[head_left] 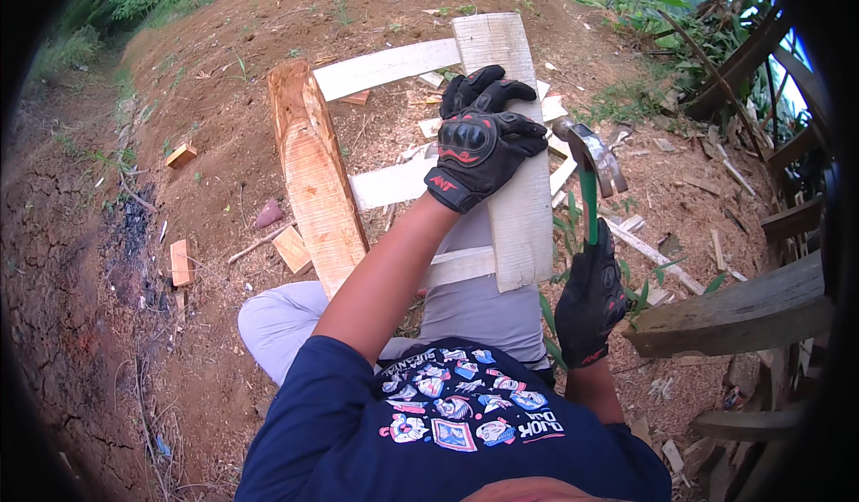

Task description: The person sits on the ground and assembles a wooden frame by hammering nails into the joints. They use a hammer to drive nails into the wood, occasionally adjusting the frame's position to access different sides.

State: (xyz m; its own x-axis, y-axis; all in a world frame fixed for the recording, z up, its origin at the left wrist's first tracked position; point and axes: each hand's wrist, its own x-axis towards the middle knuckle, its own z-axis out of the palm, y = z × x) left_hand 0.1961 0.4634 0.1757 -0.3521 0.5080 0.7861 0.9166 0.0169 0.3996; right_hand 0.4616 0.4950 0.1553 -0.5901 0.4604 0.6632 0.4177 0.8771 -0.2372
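Bare reddish soil strewn with wood chips lies under our work. Our knees hide part of the pale plank frame (522, 207). Our gloved left hand (480, 148) presses flat on its upright plank, fingers slightly spread. Our gloved right hand (591, 301) is wrapped around the green-handled hammer (592, 166), head raised beside the frame.

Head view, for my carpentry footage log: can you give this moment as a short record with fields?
Setting: outdoors, bare soil with wood chips and offcuts
Left hand: black glove, pressed flat on the pale upright plank
Right hand: black glove, gripping the green-handled claw hammer, head raised beside the plank
Workpiece: three pale cross slats joining that plank to a rough reddish slab
Nail: none discernible
Nearby: weathered boards at right
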